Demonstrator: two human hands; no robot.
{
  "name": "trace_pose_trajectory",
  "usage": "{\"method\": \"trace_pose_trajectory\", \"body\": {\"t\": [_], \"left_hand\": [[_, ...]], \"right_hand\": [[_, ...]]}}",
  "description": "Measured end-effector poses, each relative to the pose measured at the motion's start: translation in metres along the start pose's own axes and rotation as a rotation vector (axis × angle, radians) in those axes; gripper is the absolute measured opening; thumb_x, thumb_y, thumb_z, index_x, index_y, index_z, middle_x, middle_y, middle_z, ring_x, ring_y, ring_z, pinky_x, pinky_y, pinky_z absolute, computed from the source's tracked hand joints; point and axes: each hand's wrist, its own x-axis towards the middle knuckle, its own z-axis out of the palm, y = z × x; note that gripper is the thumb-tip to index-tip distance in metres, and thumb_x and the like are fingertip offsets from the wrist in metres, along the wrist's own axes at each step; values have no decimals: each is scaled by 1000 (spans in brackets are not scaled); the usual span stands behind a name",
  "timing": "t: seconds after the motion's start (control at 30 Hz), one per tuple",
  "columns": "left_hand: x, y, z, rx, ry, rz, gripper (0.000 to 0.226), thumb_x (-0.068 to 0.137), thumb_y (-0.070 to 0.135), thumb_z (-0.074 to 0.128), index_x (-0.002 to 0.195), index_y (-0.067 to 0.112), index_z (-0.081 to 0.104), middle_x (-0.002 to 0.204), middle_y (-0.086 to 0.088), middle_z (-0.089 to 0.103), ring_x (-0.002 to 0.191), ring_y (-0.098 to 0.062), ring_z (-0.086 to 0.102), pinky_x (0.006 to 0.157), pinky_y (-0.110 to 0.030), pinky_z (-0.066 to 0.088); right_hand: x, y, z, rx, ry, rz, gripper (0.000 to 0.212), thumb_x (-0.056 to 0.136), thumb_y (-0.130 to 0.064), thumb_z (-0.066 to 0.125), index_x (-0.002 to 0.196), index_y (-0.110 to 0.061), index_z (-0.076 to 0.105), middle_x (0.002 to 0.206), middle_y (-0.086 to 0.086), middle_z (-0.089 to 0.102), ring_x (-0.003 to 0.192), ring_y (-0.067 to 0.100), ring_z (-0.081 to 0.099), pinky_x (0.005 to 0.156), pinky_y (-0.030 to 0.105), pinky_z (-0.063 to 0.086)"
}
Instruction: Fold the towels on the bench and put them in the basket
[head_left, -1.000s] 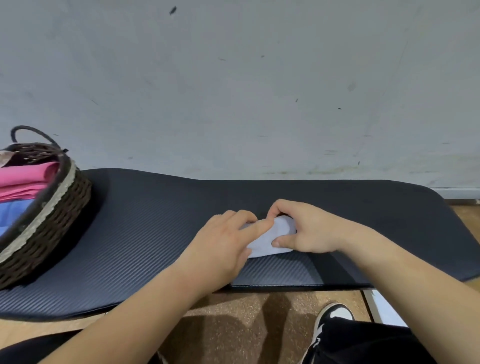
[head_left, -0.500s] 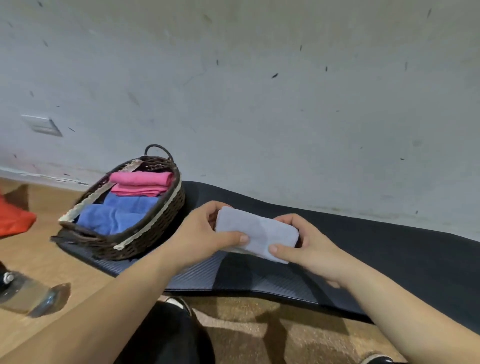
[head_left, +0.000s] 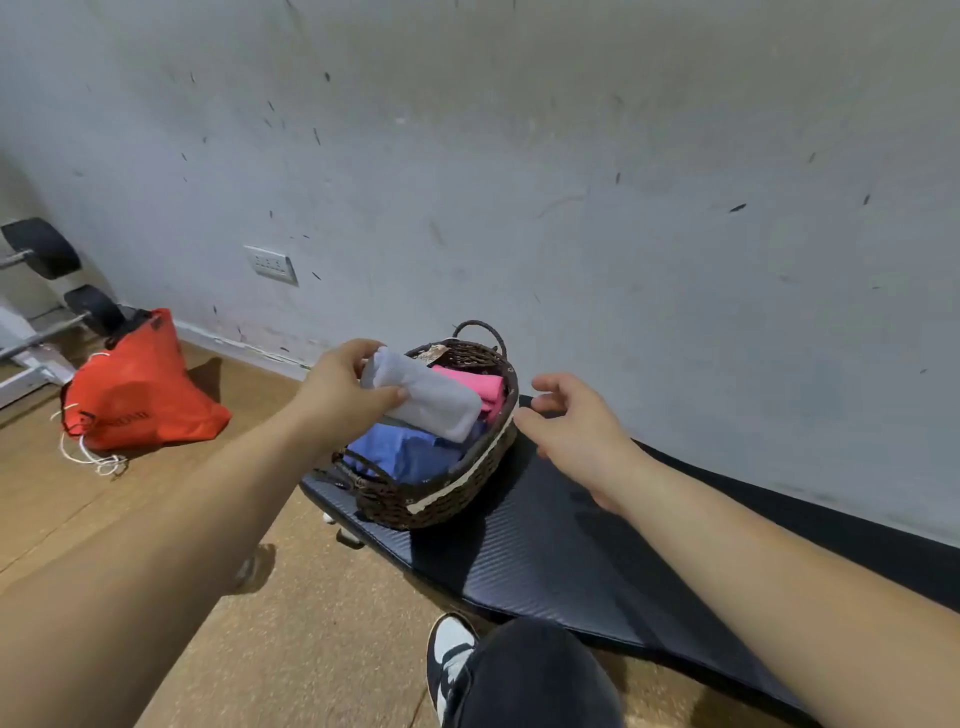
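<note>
My left hand (head_left: 340, 397) grips a folded white towel (head_left: 431, 402) by its left end and holds it over the dark wicker basket (head_left: 441, 496). Inside the basket lie a folded pink towel (head_left: 480, 387) at the back and a blue towel (head_left: 402, 452) at the front. The basket stands at the left end of the black padded bench (head_left: 571, 561). Just right of the basket, my right hand (head_left: 574, 426) hovers with its fingers loosely spread and holds nothing.
A red drawstring bag (head_left: 137, 387) lies on the wooden floor at the left, beside weight equipment (head_left: 44, 291). A grey wall with a socket (head_left: 270, 264) runs behind the bench. My knee and shoe (head_left: 452, 654) are at the bottom.
Both hands lifted the folded white towel off the bench and carried it left to the basket. My right hand has let go of it; my left hand alone holds it now.
</note>
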Motion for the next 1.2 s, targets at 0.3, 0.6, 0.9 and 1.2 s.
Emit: {"method": "trace_pose_trajectory", "body": {"t": [0.3, 0.6, 0.9, 1.2], "left_hand": [[42, -43, 23, 463, -173, 13, 57, 87, 29, 72, 140, 22, 51, 128, -12, 61, 115, -33, 59, 94, -38, 51], [44, -38, 59, 887, -269, 603, 43, 95, 18, 56, 131, 40, 55, 133, 0, 52, 117, -29, 53, 86, -41, 52], [45, -41, 80, 1002, -359, 527, 57, 93, 13, 61, 140, 41, 46, 131, -2, 46, 120, -29, 44, 75, -46, 44], [13, -31, 68, 980, -268, 612, 60, 90, 22, 61, 144, 35, 41, 135, 3, 50, 132, -24, 45, 99, -46, 39]], "right_hand": [[14, 6, 25, -139, -81, -6, 35, 93, -23, 69, 126, -28, 57, 108, -11, 60, 96, -1, 59, 70, 9, 42], [16, 12, 27, -219, -114, -4, 35, 92, -27, 70, 125, -30, 61, 109, -16, 61, 93, 3, 61, 74, 15, 44], [17, 18, 30, -254, -164, -4, 31, 92, -30, 69, 123, -27, 64, 116, -8, 65, 102, 8, 63, 87, 23, 49], [-1, 4, 7, -241, -144, 6, 25, 93, -30, 68, 118, -30, 64, 112, -9, 66, 104, 6, 62, 82, 19, 46]]}}
